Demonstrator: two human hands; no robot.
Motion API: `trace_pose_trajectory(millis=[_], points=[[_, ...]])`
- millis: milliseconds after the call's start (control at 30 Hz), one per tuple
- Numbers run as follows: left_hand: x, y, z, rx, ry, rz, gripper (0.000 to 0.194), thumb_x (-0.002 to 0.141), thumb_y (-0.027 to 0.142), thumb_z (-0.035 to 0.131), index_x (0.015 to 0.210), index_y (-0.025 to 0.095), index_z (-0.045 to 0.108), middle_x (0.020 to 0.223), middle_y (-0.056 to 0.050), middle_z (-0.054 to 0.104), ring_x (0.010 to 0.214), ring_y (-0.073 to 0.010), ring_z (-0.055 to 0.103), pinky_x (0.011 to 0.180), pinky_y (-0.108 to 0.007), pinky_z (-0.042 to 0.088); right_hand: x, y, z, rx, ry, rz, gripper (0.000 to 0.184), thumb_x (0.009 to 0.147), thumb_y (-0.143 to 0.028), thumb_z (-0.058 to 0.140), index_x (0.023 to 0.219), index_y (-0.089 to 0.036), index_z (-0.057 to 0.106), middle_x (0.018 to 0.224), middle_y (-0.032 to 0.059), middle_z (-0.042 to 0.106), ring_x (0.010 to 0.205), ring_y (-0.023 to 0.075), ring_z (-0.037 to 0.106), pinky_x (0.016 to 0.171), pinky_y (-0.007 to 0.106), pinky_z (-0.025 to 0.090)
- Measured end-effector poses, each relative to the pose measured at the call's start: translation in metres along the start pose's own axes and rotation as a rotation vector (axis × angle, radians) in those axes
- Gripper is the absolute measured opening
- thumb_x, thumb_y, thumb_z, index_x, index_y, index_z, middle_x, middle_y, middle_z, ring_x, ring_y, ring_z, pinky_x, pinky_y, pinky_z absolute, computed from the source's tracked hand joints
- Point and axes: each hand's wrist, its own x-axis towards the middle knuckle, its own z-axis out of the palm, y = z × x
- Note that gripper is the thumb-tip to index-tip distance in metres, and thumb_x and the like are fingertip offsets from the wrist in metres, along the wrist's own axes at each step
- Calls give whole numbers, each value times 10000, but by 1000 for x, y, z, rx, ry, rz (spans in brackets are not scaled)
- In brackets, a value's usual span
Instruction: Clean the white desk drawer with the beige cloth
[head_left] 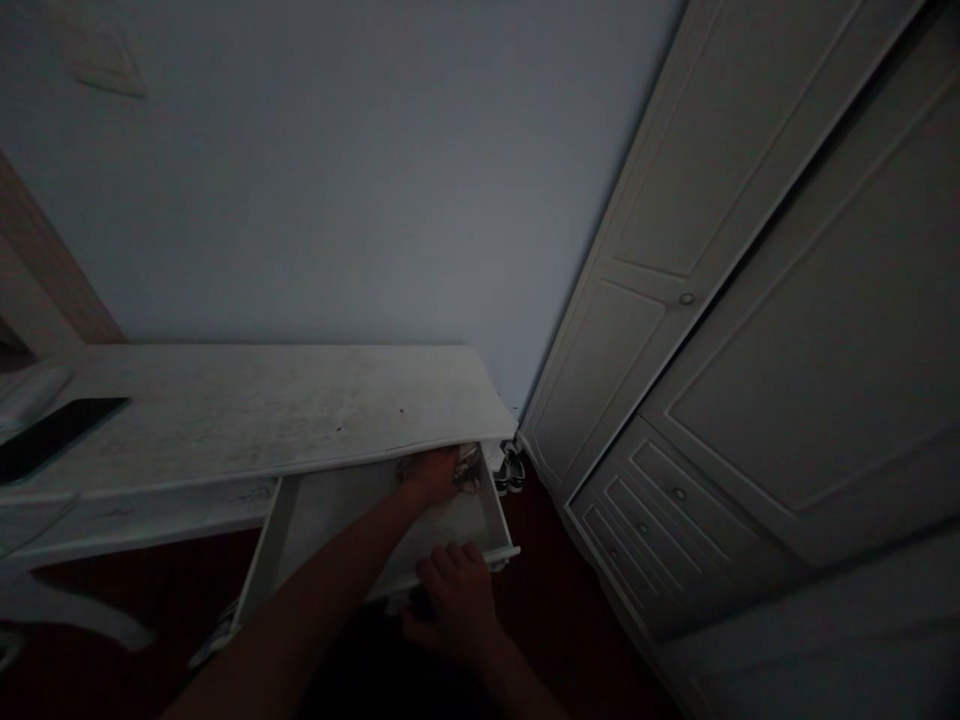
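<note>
Pale drawer (466, 520), open, at lower centre of the frame; inside, a crumpled, mottled brownish bundle (467, 468) at its back right corner

There is one view only, so no part is shared with another. The camera sits on the person's head, above and behind both hands, and looks forward and down. The hands (452, 590) show low in it, at middle distance; the forearms come in from the bottom edge. Beyond the hands it faces the wall (337, 180).
</note>
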Motion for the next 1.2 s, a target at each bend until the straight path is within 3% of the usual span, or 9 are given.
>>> trace_pose_trajectory(millis=[167,367,500,600,667,733,900,1100,1200], points=[[-27,0,-12,114,-138,136,613,708,315,781,1298,223,645,1396,-136,644,1241,-351,633,1108,-435,457,-1,1,6,8,93,6,453,778,-598,731,1017,-243,584,1003,38,680,938,266,574,846,408,361],[-101,-15,-29,83,-231,268,426,850,448,655,1255,314,671,1304,-55,705,1180,-282,661,1052,-373,483,2,3,3,13,109,-1,438,791,-599,725,1027,-252,601,1044,44,696,994,276,578,910,417,350],[-141,-35,-45,68,-309,212,408,878,450,618,1267,336,670,1272,-56,718,1172,-289,663,1034,-390,498,3,1,-1,25,103,14,421,799,-547,722,1079,-252,616,1075,46,702,1001,272,577,902,411,340],[-160,-61,-51,166,-395,39,718,731,346,738,1430,328,572,1443,-96,622,1330,-359,568,1116,-481,446,3,0,-1,10,124,24,395,791,-523,722,1059,-250,623,1032,38,696,961,261,574,889,407,334],[-169,-76,-51,257,-359,-129,916,668,293,769,1533,301,466,1584,-139,479,1452,-420,429,1150,-557,400,3,0,0,3,127,23,360,784,-518,725,997,-249,618,984,30,685,932,253,569,866,399,332],[-173,-84,-47,318,-268,-261,941,685,272,760,1563,279,425,1628,-163,407,1489,-442,363,1147,-582,394,4,0,0,2,121,25,341,783,-517,726,953,-247,606,957,26,674,919,248,564,849,392,329],[-166,-78,-44,352,-130,-388,799,755,239,721,1516,287,482,1566,-180,468,1380,-443,497,1046,-578,477,4,-1,-2,-1,114,36,347,792,-524,723,959,-246,598,957,25,661,927,246,557,856,391,327],[-133,-81,-59,297,-26,-528,703,813,308,700,1489,269,508,1390,-194,638,1168,-398,673,962,-529,536,3,-2,0,5,140,40,384,779,-527,740,997,-246,595,988,26,671,940,254,558,871,402,333],[-111,-81,-61,241,18,-534,588,850,331,672,1423,233,591,1318,-199,688,1194,-417,659,994,-538,516,3,-2,2,3,145,40,386,772,-534,739,981,-247,588,979,27,674,928,256,559,861,405,341]])
